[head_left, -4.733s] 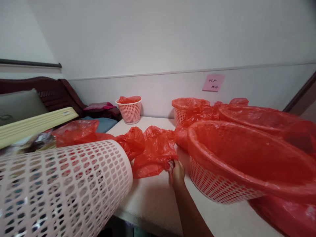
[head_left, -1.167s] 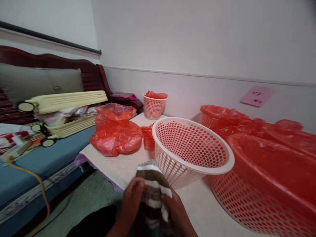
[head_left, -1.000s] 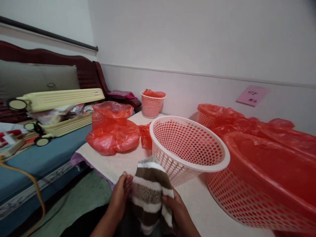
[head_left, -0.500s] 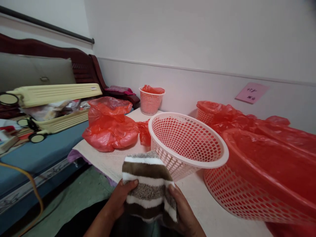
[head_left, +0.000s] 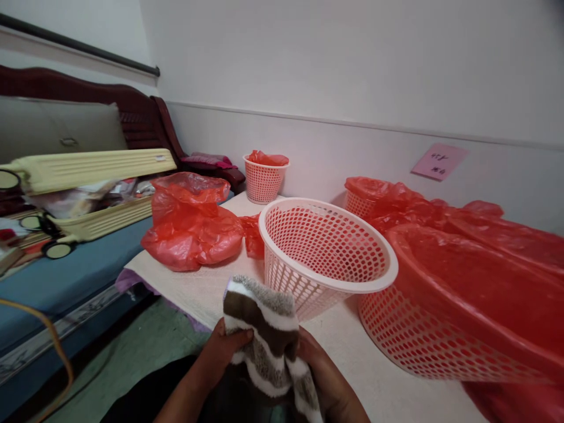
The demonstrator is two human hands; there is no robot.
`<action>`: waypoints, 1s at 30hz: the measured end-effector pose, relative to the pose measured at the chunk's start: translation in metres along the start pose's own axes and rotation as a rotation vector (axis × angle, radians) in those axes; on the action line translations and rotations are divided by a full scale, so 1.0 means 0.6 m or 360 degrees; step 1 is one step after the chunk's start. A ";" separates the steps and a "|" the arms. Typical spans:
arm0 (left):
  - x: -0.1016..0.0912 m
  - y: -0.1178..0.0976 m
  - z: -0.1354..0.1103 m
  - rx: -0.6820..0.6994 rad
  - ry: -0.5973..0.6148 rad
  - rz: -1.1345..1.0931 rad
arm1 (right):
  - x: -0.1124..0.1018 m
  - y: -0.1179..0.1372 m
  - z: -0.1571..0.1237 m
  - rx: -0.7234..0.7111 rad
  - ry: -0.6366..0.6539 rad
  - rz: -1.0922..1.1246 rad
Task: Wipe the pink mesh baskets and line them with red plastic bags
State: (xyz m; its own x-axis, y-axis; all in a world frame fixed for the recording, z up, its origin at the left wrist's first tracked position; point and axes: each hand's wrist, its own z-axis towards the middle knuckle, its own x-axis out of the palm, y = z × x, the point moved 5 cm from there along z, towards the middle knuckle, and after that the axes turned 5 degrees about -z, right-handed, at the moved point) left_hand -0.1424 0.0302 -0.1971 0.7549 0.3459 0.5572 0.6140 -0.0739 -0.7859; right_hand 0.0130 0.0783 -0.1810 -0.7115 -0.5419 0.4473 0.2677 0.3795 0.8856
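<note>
Between my two hands is a striped fleecy cloth [head_left: 264,320] in brown, white and speckled grey, held up over the table's near edge. My left hand [head_left: 227,349] grips its left side, thumb across the front. The right side is pinched in my right hand [head_left: 315,358], whose fingers are partly hidden behind the bunched fabric. Just beyond the cloth, a pink perforated plastic basket [head_left: 282,258] leans at a tilt on the white-covered table [head_left: 348,346]. A red plastic bag [head_left: 191,235] with something in it sits to the left of that basket.
A large basket lined with red plastic [head_left: 409,329] fills the right side. A small lined basket [head_left: 264,182] stands by the wall. On the left, an open yellow suitcase [head_left: 94,167] lies on the blue seat. A pink note [head_left: 439,161] is on the wall.
The cloth has gone from spread fairly flat to folded and bunched, its right part drooping. Both hands still hold it. The view has shifted slightly.
</note>
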 end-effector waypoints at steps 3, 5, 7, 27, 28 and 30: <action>0.003 0.001 0.003 0.0007 0.0004 0.0045 | 0.006 0.008 -0.007 -0.0009 0.0020 0.0162; 0.005 0.002 0.006 0.0022 -0.0012 0.0070 | 0.003 0.016 -0.009 -0.0058 -0.0036 0.0225; 0.005 0.004 0.007 0.0026 -0.0032 0.0097 | -0.003 0.023 -0.009 -0.0122 -0.0119 0.0264; -0.006 0.003 0.010 -0.0098 -0.0135 0.0021 | -0.017 0.023 -0.010 -0.0119 -0.0251 0.0300; -0.005 0.002 0.007 -0.0127 -0.0132 -0.0021 | -0.014 0.021 -0.010 -0.0088 -0.0256 0.0264; -0.003 0.000 0.001 -0.0169 -0.0125 -0.0084 | -0.008 0.017 -0.010 -0.0042 -0.0278 0.0153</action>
State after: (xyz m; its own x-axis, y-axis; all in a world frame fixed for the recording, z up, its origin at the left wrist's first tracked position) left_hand -0.1439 0.0303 -0.1986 0.7031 0.4236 0.5712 0.6765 -0.1509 -0.7208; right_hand 0.0232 0.0804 -0.1734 -0.7831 -0.3651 0.5035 0.3549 0.4024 0.8439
